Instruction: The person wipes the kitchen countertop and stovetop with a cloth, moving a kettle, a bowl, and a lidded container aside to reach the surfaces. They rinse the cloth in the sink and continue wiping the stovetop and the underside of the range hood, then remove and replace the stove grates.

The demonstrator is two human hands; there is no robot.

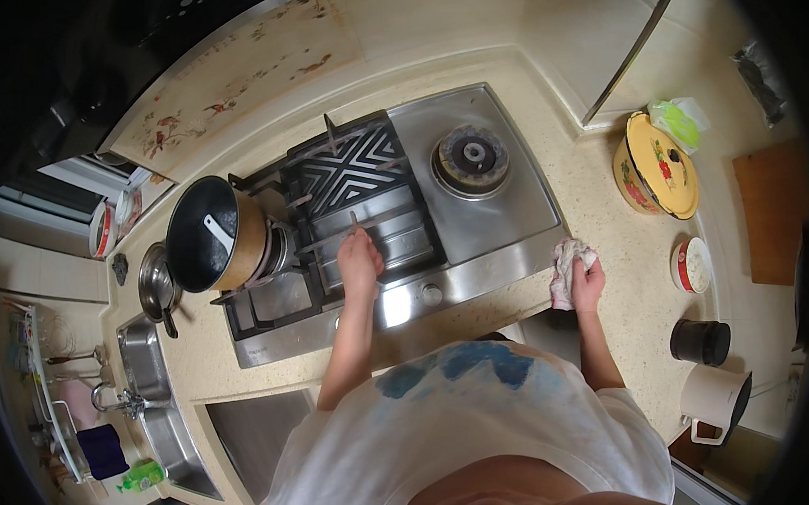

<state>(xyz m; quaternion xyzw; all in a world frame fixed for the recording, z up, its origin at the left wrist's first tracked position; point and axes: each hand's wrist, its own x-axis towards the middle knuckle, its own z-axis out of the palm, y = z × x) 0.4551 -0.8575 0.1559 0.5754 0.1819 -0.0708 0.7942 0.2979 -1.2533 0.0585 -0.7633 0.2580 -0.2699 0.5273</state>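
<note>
My left hand (pixel 360 259) is closed around a prong at the near side of a black cast-iron pan grate (pixel 425 216), which lies over the middle of the stainless gas cooktop (pixel 521 217). In my right hand (pixel 587 285) is a crumpled, damp-looking cloth (pixel 565 270), at the cooktop's right front corner. The right burner (pixel 473 159) is bare, with no grate around it. A deep pot (pixel 246 235), dark inside and tan outside, sits tilted in view over the left burner, with a white-handled utensil (pixel 218 232) inside.
A yellow enamel pot with a lid (pixel 658 169), a red-and-white tub (pixel 692 265), a black jar (pixel 700 342) and a white pitcher (pixel 713 405) stand along the right counter. Left are a small steel pan (pixel 154 282), a double sink (pixel 173 439) and a dish rack (pixel 49 399). A range hood hangs upper left.
</note>
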